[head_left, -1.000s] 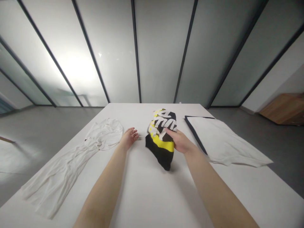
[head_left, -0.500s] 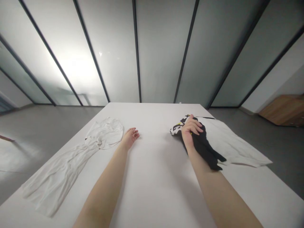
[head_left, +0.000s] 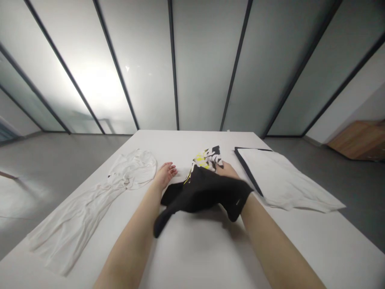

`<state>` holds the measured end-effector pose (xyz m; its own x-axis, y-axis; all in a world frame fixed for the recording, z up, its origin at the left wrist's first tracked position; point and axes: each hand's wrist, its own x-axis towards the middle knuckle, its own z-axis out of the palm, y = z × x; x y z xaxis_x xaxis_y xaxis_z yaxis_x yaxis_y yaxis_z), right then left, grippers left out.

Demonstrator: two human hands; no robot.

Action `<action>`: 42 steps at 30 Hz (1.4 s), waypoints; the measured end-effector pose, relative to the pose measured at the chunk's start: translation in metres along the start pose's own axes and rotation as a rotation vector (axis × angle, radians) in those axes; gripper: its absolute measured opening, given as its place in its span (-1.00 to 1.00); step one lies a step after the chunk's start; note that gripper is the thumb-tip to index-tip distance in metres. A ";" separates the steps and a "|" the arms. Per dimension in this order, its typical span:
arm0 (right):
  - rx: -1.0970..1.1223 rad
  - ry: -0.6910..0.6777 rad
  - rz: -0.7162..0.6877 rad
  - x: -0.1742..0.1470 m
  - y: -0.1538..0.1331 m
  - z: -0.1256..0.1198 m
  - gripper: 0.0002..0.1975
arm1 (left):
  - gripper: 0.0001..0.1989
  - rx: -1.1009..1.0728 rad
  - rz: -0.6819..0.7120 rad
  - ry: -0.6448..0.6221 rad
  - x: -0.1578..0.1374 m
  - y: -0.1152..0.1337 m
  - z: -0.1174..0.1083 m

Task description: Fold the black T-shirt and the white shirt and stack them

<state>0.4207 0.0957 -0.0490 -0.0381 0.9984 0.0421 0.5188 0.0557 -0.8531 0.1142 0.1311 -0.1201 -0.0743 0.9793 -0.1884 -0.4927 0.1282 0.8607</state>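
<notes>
In the head view, my right hand [head_left: 227, 170] grips a black garment [head_left: 207, 190] with a white, yellow and black patterned part. Cloth hides most of its fingers. The garment hangs loosely over the middle of the table, one end trailing towards my left forearm and another draped over my right wrist. Whether it is a shirt or shorts, I cannot tell. My left hand [head_left: 166, 174] holds nothing, its fingers loosely curled and apart. Just left of that hand lies a crumpled white garment [head_left: 132, 168] with a long part stretching towards the table's near left corner.
On the right of the white table [head_left: 192, 265], a white garment [head_left: 279, 176] lies fairly flat, with a black edge [head_left: 249, 172] showing along its left and far sides. Frosted glass panels [head_left: 204, 64] stand beyond the table. A wooden piece of furniture [head_left: 357, 138] is at far right.
My right hand has carried the black garment leftwards from beside the white garment to the table's middle, and the cloth has swung out. My left hand has stayed put.
</notes>
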 end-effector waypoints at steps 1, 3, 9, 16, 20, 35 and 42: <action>-0.040 0.061 0.019 0.001 -0.001 -0.002 -0.50 | -0.71 0.005 -0.002 -0.003 -0.001 0.001 0.001; -0.121 0.166 0.065 0.002 -0.003 -0.005 -0.61 | -0.72 0.024 -0.012 -0.005 -0.002 0.004 0.003; -0.088 0.166 0.064 -0.001 -0.008 -0.009 -0.63 | -0.55 0.527 0.016 -0.167 -0.012 0.011 0.017; 0.108 0.124 -0.009 -0.015 -0.020 -0.014 -0.58 | -0.34 1.151 -0.158 -0.257 -0.036 0.027 0.041; 0.289 0.066 0.052 -0.019 -0.019 -0.017 -0.55 | -0.19 1.192 -0.243 -0.360 -0.046 0.034 0.050; 0.408 -0.057 0.318 0.003 0.037 -0.009 -0.62 | -0.22 0.406 -0.273 -0.317 -0.035 -0.013 0.057; 0.113 0.108 0.230 0.014 0.050 -0.003 -0.31 | -0.23 0.067 -0.155 -0.208 -0.029 0.000 0.055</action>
<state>0.4488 0.1125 -0.0894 0.1638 0.9804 -0.1094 0.4045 -0.1679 -0.8990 0.1640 0.1116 -0.0885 0.1808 0.9575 -0.2248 -0.4254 0.2822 0.8599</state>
